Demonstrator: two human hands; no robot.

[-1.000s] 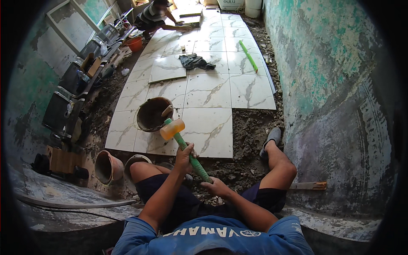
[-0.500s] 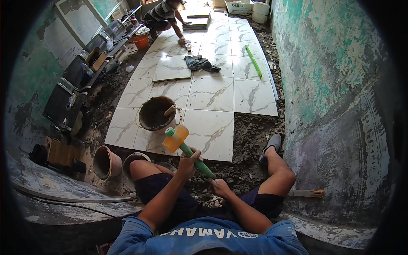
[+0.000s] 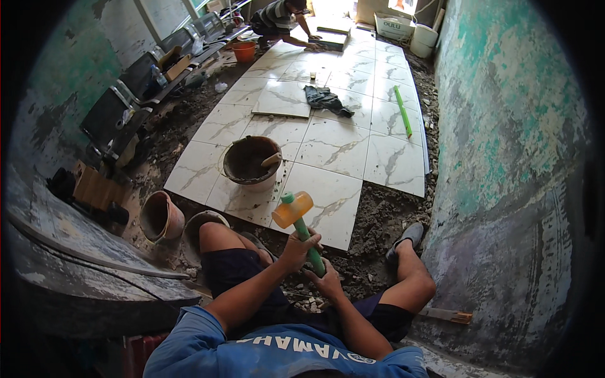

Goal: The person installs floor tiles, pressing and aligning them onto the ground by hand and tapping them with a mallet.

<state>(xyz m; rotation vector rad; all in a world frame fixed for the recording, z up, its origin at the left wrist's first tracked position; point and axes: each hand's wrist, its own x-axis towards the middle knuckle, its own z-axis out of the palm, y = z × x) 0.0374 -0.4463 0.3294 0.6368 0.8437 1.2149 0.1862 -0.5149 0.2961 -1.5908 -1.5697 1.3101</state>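
I hold a mallet (image 3: 292,208) with an orange head and green handle over my lap. My left hand (image 3: 299,249) grips the handle just below the head, and my right hand (image 3: 325,279) is closed round its lower part. Just beyond the mallet, a bucket (image 3: 252,183) with a wooden-handled tool in it stands on the white veined tiles (image 3: 322,208). Dark rubble and mortar (image 3: 375,220) lie round my legs and along the tiles' near edge.
A co-worker (image 3: 277,24) crouches at stacked tiles (image 3: 326,43). A dark cloth (image 3: 324,101), loose tile (image 3: 280,101) and green bar (image 3: 402,110) lie ahead. Black chairs (image 3: 107,120), an orange bucket (image 3: 244,51) and pink bucket (image 3: 161,217) are left; a peeling wall (image 3: 504,138) is right.
The view has shifted. My hands and the mallet have moved slightly rightward, and the grips now sit closer together. The co-worker's hand has moved from beside the small cup back toward the stack.
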